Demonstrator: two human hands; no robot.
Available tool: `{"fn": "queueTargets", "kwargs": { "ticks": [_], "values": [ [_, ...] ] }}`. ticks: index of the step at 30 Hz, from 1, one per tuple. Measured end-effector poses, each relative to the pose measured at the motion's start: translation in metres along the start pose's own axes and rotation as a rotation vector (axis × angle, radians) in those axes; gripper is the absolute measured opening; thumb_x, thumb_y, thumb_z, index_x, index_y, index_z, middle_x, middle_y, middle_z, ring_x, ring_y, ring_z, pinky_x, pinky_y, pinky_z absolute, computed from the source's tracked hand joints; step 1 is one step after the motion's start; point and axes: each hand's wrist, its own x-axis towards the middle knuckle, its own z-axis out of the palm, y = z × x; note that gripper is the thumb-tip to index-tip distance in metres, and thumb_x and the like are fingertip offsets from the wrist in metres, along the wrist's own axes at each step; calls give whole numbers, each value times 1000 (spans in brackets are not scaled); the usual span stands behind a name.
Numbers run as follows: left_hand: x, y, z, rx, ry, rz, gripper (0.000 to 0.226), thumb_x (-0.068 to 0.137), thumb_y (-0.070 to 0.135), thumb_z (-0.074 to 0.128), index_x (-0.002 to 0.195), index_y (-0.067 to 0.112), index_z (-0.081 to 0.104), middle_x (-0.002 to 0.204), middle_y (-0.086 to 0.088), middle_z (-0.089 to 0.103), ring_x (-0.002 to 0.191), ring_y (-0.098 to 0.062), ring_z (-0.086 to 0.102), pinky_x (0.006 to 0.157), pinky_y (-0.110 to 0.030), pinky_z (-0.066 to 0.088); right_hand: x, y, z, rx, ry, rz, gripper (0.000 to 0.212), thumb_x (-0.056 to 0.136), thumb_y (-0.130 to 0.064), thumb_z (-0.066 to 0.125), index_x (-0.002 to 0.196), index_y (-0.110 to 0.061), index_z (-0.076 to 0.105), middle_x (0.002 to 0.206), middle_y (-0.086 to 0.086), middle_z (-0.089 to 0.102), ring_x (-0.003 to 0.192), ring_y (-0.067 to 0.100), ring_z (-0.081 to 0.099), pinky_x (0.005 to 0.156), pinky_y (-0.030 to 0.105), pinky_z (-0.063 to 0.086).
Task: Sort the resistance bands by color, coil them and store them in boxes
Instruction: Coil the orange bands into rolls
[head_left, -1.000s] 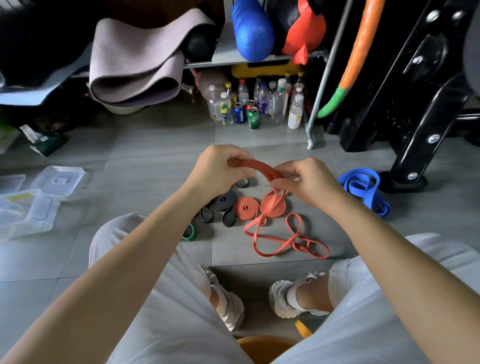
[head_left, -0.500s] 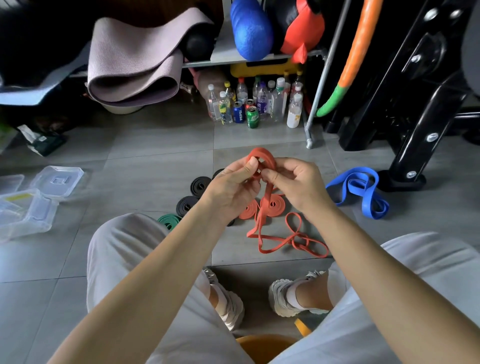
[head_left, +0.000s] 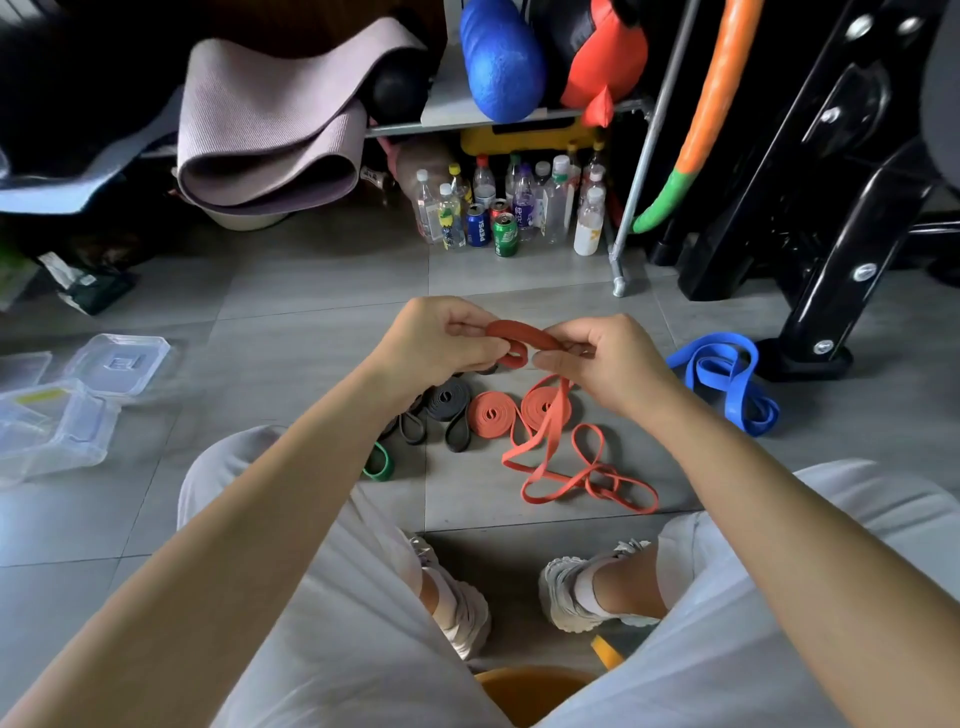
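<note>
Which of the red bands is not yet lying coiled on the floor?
The red band pinched between the left hand and right hand: its tail trails loose on the floor, while the two red coils lie flat.

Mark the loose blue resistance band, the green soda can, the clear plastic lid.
Loose blue resistance band (head_left: 701, 370), head view: folded strap.
Green soda can (head_left: 505, 236), head view: side wall.
Clear plastic lid (head_left: 122, 358), head view: flat top.
</note>
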Motion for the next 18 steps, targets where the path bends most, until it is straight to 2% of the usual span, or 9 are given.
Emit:
{"fn": "queueTargets", "kwargs": {
  "ticks": [3, 5, 7, 10, 12, 13, 14, 16, 18],
  "values": [
    [1, -9, 4, -273, 37, -26, 17, 83, -7, 61, 87, 9, 65, 70, 4, 72, 68, -7, 69, 71, -19, 56, -3, 3, 13, 160, 43, 51, 17, 78, -15, 73, 87, -29, 70, 67, -16, 67, 63, 0, 60, 71, 25, 51],
    [-1, -17, 9, -477, 33, -67, 14, 87, -6, 56, 90, 5, 64, 75, 0, 73, 74, -9, 70, 73, -17, 55, -6, 2, 19, 280, 81, 73, 16, 79, -12, 72, 92, -22, 70, 76, -10, 69, 67, 0, 63, 70, 20, 52],
    [-3, -25, 13, -640, 3, -107, 15, 89, -5, 51, 91, 2, 64, 77, -3, 73, 75, -10, 69, 72, -16, 54, -7, 2, 20, 314, 98, 41, 17, 81, -10, 70, 94, -22, 69, 80, -9, 69, 70, -2, 64, 70, 15, 51],
    [-3, -31, 14, -638, -15, -148, 14, 89, -6, 50, 92, 0, 62, 77, -3, 73, 74, -10, 70, 75, -17, 55, -5, 3, 17, 197, 50, -1, 20, 83, -11, 69, 94, -27, 67, 80, -12, 68, 70, -5, 61, 72, 15, 50],
    [-1, -29, 11, -521, -9, -161, 11, 87, -4, 56, 92, 3, 63, 76, -1, 72, 74, -9, 70, 75, -19, 56, -2, 2, 14, 123, 29, -2, 17, 83, -12, 69, 95, -24, 69, 79, -13, 68, 67, -8, 60, 72, 14, 48],
    [0, -26, 8, -386, 0, -150, 11, 85, -1, 61, 91, 6, 64, 75, 1, 71, 72, -7, 69, 73, -18, 56, 0, 1, 12, 65, 23, -13, 14, 82, -13, 70, 95, -19, 72, 79, -10, 69, 68, -7, 60, 71, 16, 48],
    [0, -22, 6, -175, 13, -109, 12, 83, 1, 66, 92, 9, 65, 75, 3, 69, 69, -3, 66, 68, -15, 55, 1, 0, 10, -18, 16, -39, 14, 82, -14, 70, 96, -13, 73, 80, -4, 70, 70, -1, 62, 71, 21, 49],
    [2, -13, 4, 359, 32, 64, 24, 77, 11, 75, 99, 14, 67, 78, 8, 63, 60, 7, 57, 59, -4, 43, 2, -4, 9, -205, -34, -96, 15, 83, -17, 69, 97, -11, 73, 84, 5, 70, 76, 17, 62, 72, 31, 47],
    [4, -4, 5, 733, -20, 199, 33, 75, 22, 76, 105, 17, 66, 90, 7, 62, 68, 3, 57, 61, -9, 40, 3, -8, 10, -332, -95, -111, 15, 84, -17, 67, 98, -15, 73, 82, 3, 65, 75, 18, 56, 67, 27, 42]
  ]
}}
